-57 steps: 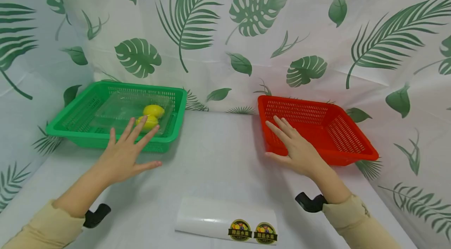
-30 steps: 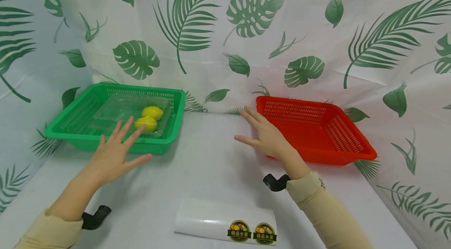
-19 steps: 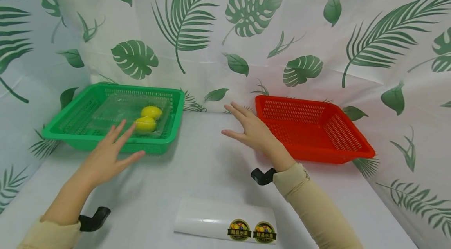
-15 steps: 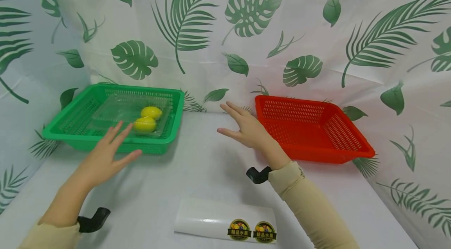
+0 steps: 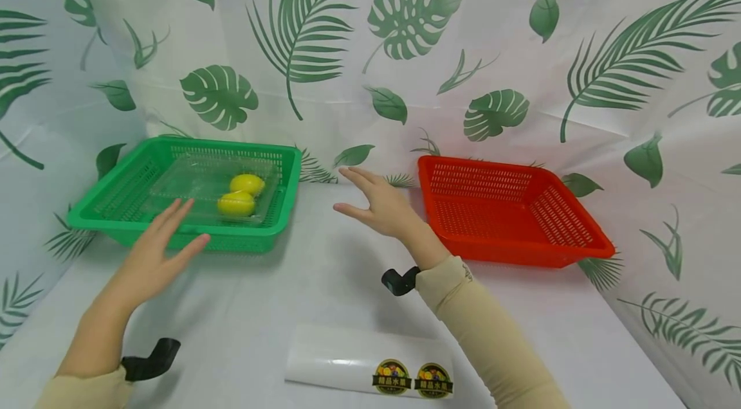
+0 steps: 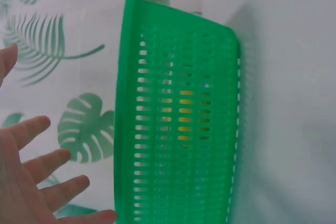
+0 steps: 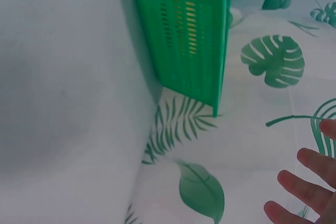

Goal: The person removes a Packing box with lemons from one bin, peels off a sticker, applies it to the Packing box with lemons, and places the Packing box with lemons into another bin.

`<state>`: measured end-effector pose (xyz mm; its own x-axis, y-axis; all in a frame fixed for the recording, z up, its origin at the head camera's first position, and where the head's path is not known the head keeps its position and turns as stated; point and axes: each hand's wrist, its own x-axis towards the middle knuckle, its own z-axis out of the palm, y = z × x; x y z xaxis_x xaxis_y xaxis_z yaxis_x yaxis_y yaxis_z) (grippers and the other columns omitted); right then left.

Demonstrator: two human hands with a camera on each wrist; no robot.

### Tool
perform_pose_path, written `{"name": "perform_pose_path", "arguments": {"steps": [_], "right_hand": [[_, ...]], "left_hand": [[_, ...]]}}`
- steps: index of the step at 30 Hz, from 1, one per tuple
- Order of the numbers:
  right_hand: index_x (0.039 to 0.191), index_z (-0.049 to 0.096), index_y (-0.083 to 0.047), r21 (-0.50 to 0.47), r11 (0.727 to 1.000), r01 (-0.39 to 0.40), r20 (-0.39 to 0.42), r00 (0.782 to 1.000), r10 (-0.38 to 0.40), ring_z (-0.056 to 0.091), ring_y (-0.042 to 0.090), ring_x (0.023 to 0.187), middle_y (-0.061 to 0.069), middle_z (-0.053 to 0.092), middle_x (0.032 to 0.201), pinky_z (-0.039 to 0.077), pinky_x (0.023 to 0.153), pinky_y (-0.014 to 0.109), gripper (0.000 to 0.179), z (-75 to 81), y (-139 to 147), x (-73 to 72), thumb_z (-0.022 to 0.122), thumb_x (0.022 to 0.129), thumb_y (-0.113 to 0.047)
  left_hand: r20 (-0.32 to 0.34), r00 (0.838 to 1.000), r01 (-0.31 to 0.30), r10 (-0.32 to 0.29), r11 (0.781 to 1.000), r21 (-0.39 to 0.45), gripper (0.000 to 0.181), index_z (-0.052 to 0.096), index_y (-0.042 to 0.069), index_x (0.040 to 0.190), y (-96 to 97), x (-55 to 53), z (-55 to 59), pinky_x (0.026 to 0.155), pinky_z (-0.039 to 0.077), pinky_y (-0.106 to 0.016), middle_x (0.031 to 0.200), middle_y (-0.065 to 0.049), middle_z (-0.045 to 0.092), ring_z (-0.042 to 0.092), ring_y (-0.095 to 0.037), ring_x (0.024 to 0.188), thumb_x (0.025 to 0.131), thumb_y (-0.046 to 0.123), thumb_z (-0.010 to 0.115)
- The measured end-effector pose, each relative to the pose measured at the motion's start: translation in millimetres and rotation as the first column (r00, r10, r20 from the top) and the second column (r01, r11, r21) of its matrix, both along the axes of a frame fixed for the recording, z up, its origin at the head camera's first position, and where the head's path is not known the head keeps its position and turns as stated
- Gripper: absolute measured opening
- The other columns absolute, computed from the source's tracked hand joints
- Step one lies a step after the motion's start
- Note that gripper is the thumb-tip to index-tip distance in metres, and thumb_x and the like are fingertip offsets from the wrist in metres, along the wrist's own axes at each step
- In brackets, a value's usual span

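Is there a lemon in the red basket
No, both lemons in view lie in the green basket, and none shows in the red basket.

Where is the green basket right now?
In the head view, the green basket stands at the left on the white table, in front of the leafy cloth, with the red basket to its right.

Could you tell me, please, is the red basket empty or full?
The red basket looks empty: the head view shows bare floor and slotted walls, nothing visible inside.
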<state>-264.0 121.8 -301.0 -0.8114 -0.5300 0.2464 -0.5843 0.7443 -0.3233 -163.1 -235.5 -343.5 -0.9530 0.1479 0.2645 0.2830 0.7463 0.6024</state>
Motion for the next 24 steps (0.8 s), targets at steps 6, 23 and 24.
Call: {"name": "perform_pose_path", "arguments": {"steps": [6, 23, 24], "right_hand": [[0.141, 0.035, -0.021, -0.021, 1.0, -0.02, 0.016, 1.0, 0.02, 0.031, 0.022, 0.131, 0.002, 0.034, 0.144, 0.033, 0.103, 0.044, 0.067, -1.4, -17, -3.1, 0.054, 0.086, -0.052], [0.139, 0.039, -0.018, -0.011, 0.999, -0.039, 0.003, 0.999, 0.039, 0.037, 0.02, 0.128, 0.004, 0.042, 0.138, 0.031, 0.105, 0.036, 0.064, -8.9, -51, -13.3, 0.054, 0.087, -0.051], [0.139, 0.039, -0.018, -0.01, 0.999, -0.037, 0.007, 0.999, 0.037, 0.037, 0.02, 0.127, 0.004, 0.043, 0.138, 0.032, 0.105, 0.036, 0.064, -8.9, -53, -13.9, 0.053, 0.087, -0.051]], "left_hand": [[-0.027, 0.999, -0.043, 0.045, 0.996, 0.073, 0.066, 0.01, 0.013, 0.148, -7.3, 2.2, -0.4, 0.09, 0.012, -0.075, 0.148, -0.027, 0.006, 0.007, -0.052, 0.13, 0.096, 0.032, 0.045], [-0.028, 0.984, -0.17, 0.175, 0.977, 0.13, 0.06, 0.012, 0.001, 0.145, -21.9, -2.1, -11.1, 0.079, 0.032, -0.07, 0.139, -0.038, 0.017, 0.03, -0.057, 0.113, 0.099, 0.029, 0.036], [-0.026, 0.981, -0.189, 0.195, 0.972, 0.137, 0.06, 0.012, 0.0, 0.145, -22.5, -2.3, -11.9, 0.079, 0.032, -0.069, 0.138, -0.038, 0.017, 0.031, -0.057, 0.112, 0.099, 0.03, 0.036]]}}
